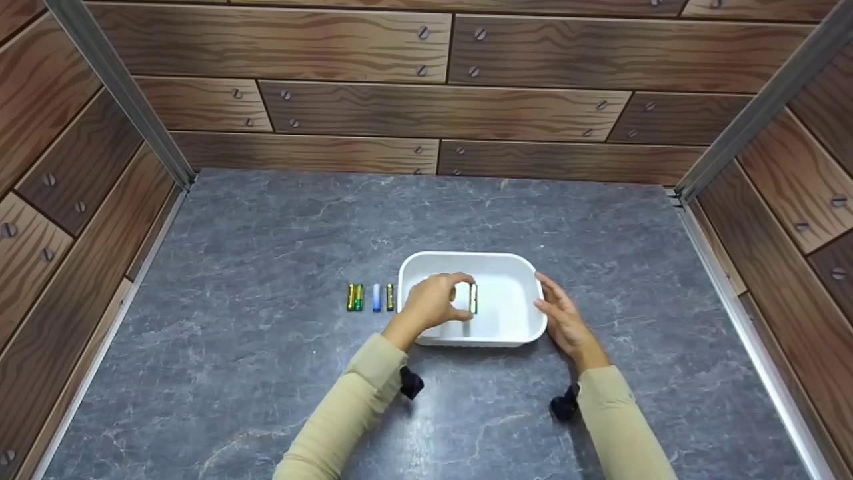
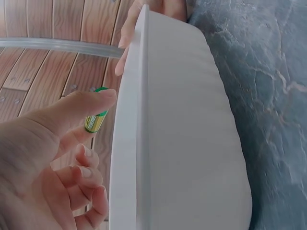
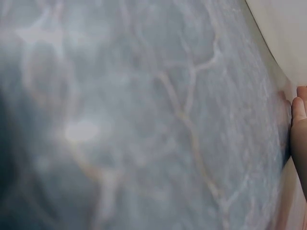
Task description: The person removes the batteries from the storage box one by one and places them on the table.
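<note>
Between thumb and index finger, my left hand point(image 1: 433, 300) pinches a green and gold battery point(image 1: 474, 299) by its two ends, above the inside of a white plastic container point(image 1: 473, 343). In the left wrist view the battery point(image 2: 95, 120) shows partly behind the thumb, over the container's rim point(image 2: 144, 120). My right hand point(image 1: 565, 319) holds the container's right end, thumb at the rim and fingers along the outer wall. Only a small part of the right hand point(image 3: 300, 124) appears in the right wrist view, beside the container.
Left of the container, two green and gold batteries point(image 1: 354, 297) lie side by side, then a blue and white battery point(image 1: 376, 298) and a dark gold battery point(image 1: 390, 297). The grey marbled tabletop point(image 1: 300, 220) is bounded by wood-patterned walls point(image 1: 440, 107) with metal corner posts.
</note>
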`<state>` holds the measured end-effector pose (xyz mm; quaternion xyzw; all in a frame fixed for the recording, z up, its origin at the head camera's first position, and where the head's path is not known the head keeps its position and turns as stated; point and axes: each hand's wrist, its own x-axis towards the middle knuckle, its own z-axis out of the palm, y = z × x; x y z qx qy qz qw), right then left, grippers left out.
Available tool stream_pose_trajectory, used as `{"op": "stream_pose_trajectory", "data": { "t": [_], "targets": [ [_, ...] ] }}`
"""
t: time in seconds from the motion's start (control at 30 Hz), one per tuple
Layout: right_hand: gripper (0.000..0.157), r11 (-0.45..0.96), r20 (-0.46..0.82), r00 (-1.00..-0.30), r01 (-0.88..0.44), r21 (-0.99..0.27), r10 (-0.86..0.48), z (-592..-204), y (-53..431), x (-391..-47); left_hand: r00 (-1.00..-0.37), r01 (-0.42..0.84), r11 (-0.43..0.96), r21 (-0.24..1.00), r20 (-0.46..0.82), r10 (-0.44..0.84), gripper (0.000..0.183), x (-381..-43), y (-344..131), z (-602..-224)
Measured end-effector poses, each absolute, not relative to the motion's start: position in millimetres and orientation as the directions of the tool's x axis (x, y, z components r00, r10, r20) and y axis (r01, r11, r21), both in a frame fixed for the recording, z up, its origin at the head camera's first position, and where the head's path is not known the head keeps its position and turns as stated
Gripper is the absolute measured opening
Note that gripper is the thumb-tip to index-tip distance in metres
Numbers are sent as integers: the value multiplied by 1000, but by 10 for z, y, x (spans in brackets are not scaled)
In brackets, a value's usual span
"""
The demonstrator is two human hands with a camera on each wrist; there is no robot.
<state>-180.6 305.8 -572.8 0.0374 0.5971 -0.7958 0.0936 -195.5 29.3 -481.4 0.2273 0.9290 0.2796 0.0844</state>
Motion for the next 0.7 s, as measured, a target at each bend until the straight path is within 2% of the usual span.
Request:
{"op": "stream_pose_trajectory", "data": {
  "t": [0.47, 0.7],
  "targets": [
    [48, -268, -152, -982, 177, -947, -113, -5736, 3068, -1810, -889, 381, 715, 586, 21, 457, 55, -1921, -88, -4786],
    [48, -264, -173, -980, 194, -945, -102, -5726, 3060, -1808, -905, 342, 727, 596, 0, 425, 56, -1922, -254, -4773]
  ]
}}
